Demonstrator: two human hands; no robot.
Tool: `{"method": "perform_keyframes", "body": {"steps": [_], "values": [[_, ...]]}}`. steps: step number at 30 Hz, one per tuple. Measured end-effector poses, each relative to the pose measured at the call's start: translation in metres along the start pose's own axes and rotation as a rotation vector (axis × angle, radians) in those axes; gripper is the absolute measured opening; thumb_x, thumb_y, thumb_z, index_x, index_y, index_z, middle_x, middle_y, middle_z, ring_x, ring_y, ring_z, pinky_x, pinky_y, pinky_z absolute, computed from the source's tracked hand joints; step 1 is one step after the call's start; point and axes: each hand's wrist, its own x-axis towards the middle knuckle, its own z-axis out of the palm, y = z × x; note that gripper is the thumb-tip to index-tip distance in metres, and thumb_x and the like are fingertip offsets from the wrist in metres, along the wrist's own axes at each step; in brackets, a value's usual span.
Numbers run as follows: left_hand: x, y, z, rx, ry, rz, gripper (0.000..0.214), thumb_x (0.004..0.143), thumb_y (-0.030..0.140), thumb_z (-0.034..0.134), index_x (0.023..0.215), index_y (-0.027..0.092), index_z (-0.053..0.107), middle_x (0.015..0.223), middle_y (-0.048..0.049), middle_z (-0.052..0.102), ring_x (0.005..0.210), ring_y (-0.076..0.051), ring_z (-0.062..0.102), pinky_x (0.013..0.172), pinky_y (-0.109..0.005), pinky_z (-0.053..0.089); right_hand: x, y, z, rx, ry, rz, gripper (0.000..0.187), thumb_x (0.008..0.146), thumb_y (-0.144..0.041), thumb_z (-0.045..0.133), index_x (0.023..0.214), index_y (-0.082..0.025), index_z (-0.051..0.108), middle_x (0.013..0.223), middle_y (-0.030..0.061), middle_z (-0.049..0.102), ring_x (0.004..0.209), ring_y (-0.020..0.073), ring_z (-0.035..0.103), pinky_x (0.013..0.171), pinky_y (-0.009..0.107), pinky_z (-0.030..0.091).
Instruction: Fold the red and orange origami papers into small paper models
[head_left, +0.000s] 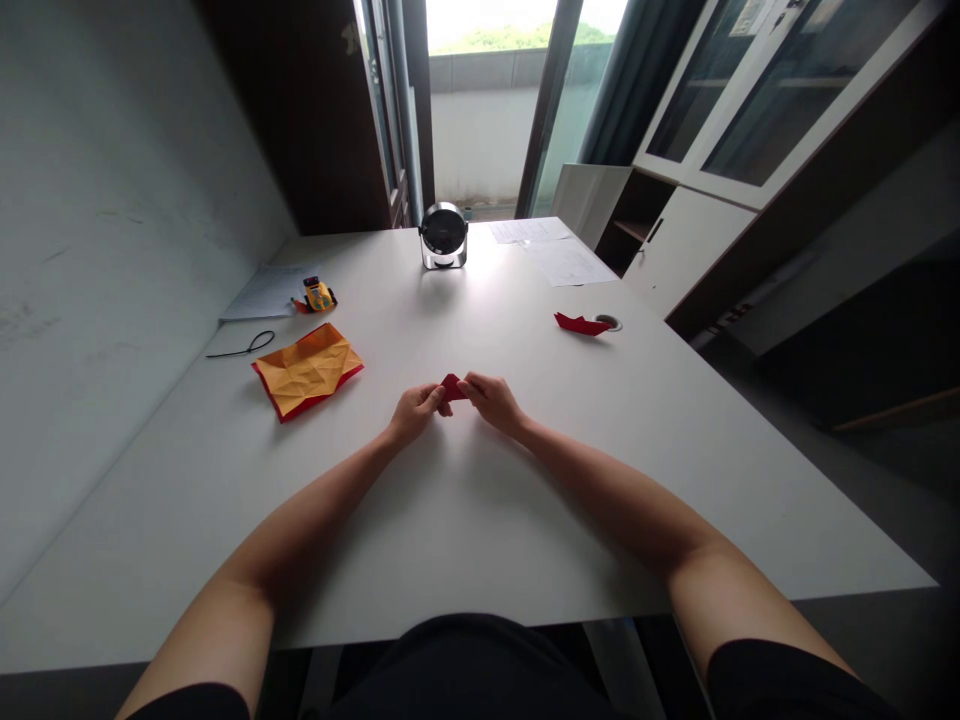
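A small folded red paper piece (pixel 451 386) is pinched between both my hands above the middle of the white table (pixel 480 520). My left hand (pixel 417 410) grips its left side with closed fingers. My right hand (pixel 489 398) grips its right side, fingers also pinched. Most of the paper is hidden by my fingertips.
A creased orange sheet over a red one (pixel 308 369) lies at the left. Beyond it are a black cord (pixel 244 347), a small yellow toy (pixel 318 295) and papers (pixel 266 294). A small round fan (pixel 443 236) stands at the back. Another folded red piece (pixel 581 323) lies at the right, near more papers (pixel 559 255).
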Motion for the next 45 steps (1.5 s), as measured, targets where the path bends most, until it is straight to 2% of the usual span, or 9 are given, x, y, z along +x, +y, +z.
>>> {"method": "perform_keyframes", "body": {"steps": [6, 12, 16, 21, 25, 30, 37, 42, 45], "values": [[0.003, -0.002, -0.002, -0.040, 0.137, 0.004, 0.032, 0.086, 0.048, 0.069, 0.091, 0.017, 0.073, 0.090, -0.0066, 0.071, 0.084, -0.019, 0.064, 0.076, -0.030, 0.049, 0.000, 0.000, 0.002, -0.040, -0.085, -0.041, 0.045, 0.094, -0.052, 0.049, 0.065, -0.019, 0.049, 0.057, -0.0052, 0.040, 0.056, 0.0096, 0.034, 0.055, 0.023, 0.028], [0.006, -0.002, -0.004, -0.276, 0.172, -0.059, 0.032, 0.086, 0.047, 0.069, 0.086, 0.015, 0.068, 0.065, 0.0005, 0.059, 0.059, -0.010, 0.050, 0.058, -0.024, 0.041, -0.003, -0.009, -0.002, 0.122, -0.087, -0.055, 0.034, 0.095, -0.052, 0.052, 0.085, -0.019, 0.059, 0.070, -0.0003, 0.062, 0.061, 0.0118, 0.051, 0.061, 0.024, 0.040], [0.007, -0.003, -0.005, -0.370, 0.135, -0.104, 0.033, 0.085, 0.048, 0.069, 0.084, 0.016, 0.066, 0.062, 0.0021, 0.054, 0.056, -0.009, 0.048, 0.056, -0.023, 0.039, -0.004, -0.013, -0.001, 0.139, -0.073, -0.107, 0.032, 0.091, -0.051, 0.060, 0.083, -0.020, 0.061, 0.076, 0.0022, 0.067, 0.066, 0.0135, 0.055, 0.066, 0.027, 0.046], [0.005, 0.000, -0.001, -0.366, 0.025, -0.142, 0.036, 0.085, 0.051, 0.068, 0.085, 0.015, 0.065, 0.066, 0.0003, 0.058, 0.060, -0.010, 0.051, 0.060, -0.025, 0.043, -0.006, -0.020, -0.002, 0.126, -0.105, -0.123, 0.027, 0.093, -0.046, 0.058, 0.092, -0.020, 0.067, 0.082, 0.0039, 0.072, 0.072, 0.0151, 0.061, 0.068, 0.027, 0.049], [0.005, 0.001, 0.000, -0.408, 0.031, -0.148, 0.037, 0.083, 0.052, 0.070, 0.087, 0.015, 0.065, 0.066, 0.0006, 0.058, 0.059, -0.010, 0.052, 0.060, -0.024, 0.044, -0.007, -0.023, -0.003, 0.125, -0.079, -0.140, 0.024, 0.091, -0.043, 0.062, 0.095, -0.020, 0.067, 0.083, 0.0048, 0.072, 0.073, 0.0155, 0.063, 0.066, 0.027, 0.049], [0.006, 0.001, -0.003, -0.429, 0.018, -0.155, 0.038, 0.082, 0.052, 0.072, 0.087, 0.015, 0.064, 0.068, 0.0004, 0.059, 0.060, -0.010, 0.053, 0.061, -0.024, 0.045, -0.009, -0.022, -0.001, 0.126, -0.083, -0.143, 0.022, 0.094, -0.041, 0.057, 0.099, -0.021, 0.066, 0.086, 0.0052, 0.073, 0.075, 0.0160, 0.065, 0.067, 0.028, 0.051], [0.006, 0.002, -0.002, -0.404, 0.041, -0.177, 0.035, 0.085, 0.049, 0.067, 0.089, 0.015, 0.063, 0.072, -0.0011, 0.062, 0.062, -0.011, 0.057, 0.065, -0.025, 0.048, -0.009, -0.018, 0.001, 0.124, 0.027, -0.103, 0.028, 0.097, -0.043, 0.053, 0.114, -0.022, 0.062, 0.078, 0.0021, 0.072, 0.067, 0.0147, 0.066, 0.066, 0.027, 0.051], [0.005, 0.005, 0.001, -0.409, 0.048, -0.179, 0.038, 0.087, 0.051, 0.063, 0.094, 0.014, 0.065, 0.085, -0.0071, 0.070, 0.071, -0.015, 0.065, 0.069, -0.028, 0.051, -0.009, -0.013, 0.000, 0.010, 0.091, -0.104, 0.029, 0.098, -0.045, 0.051, 0.105, -0.022, 0.068, 0.078, 0.0038, 0.071, 0.067, 0.0156, 0.064, 0.065, 0.027, 0.049], [0.003, 0.008, 0.002, -0.411, 0.039, -0.175, 0.045, 0.088, 0.057, 0.061, 0.096, 0.014, 0.066, 0.089, -0.0096, 0.072, 0.077, -0.019, 0.069, 0.073, -0.031, 0.053, -0.009, -0.013, -0.001, -0.041, 0.120, -0.118, 0.031, 0.099, -0.044, 0.049, 0.102, -0.022, 0.070, 0.085, 0.0058, 0.073, 0.072, 0.0167, 0.063, 0.071, 0.029, 0.050]]}}
